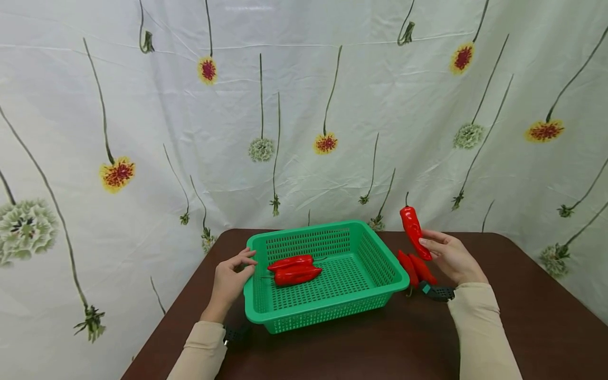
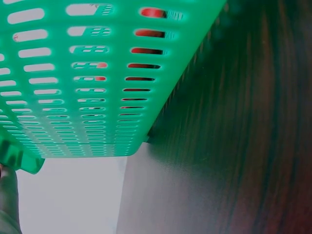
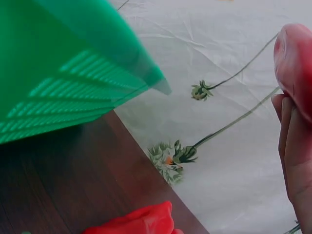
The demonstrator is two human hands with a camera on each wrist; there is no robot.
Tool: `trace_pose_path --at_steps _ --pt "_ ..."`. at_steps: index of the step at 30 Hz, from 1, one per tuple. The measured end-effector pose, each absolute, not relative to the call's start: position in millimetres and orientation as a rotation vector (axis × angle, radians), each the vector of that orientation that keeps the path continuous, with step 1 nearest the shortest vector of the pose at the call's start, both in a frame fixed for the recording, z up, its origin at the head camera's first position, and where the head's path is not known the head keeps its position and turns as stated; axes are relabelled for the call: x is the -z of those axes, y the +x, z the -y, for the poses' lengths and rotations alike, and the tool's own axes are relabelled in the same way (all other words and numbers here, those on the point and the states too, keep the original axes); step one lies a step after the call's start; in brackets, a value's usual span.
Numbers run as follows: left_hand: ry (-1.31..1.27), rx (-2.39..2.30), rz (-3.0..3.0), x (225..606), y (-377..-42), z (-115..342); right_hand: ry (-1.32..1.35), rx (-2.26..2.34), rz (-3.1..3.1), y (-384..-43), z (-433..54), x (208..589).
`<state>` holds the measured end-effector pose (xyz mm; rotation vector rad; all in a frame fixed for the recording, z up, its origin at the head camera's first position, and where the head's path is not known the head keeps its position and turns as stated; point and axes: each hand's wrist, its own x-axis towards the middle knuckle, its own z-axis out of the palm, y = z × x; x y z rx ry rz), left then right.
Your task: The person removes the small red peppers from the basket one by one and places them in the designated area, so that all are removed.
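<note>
My right hand [image 1: 454,258] pinches a glossy red pepper [image 1: 412,228] near its lower end, stem upward, above the table to the right of the green basket [image 1: 332,309]. In the right wrist view this pepper [image 3: 297,63] is partly cut off at the right edge. My left hand [image 1: 229,282] holds the basket's left rim with bent fingers and thumb. Inside the basket, towards its left, two red peppers [image 1: 297,274] lie side by side. Two more red peppers [image 1: 423,270] lie on the table beneath my right hand.
The dark brown table [image 1: 361,348] carries the perforated basket. Behind it hangs a pale cloth [image 1: 304,105] printed with flowers on long stems. A dark strap device [image 1: 437,292] sits at the right wrist, close to the loose peppers.
</note>
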<state>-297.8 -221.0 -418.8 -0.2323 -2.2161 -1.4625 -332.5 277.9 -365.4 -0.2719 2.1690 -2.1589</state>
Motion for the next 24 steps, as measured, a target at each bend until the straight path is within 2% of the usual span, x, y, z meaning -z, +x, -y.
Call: trace_pose_path --at_steps 6,14,21,24 --pt "-0.236 1.471 2.217 406 -287 216 -0.237 2.174 -2.157 -334 -280 366" --pt "-0.247 1.458 2.194 428 -307 226 -0.148 2.173 -2.176 -331 -289 368" --pt "-0.268 1.425 2.217 403 -282 213 -0.101 2.177 -2.181 -329 -301 372" --pt "-0.268 1.427 2.210 407 -286 215 -0.074 2.171 -2.198 -328 -305 375"
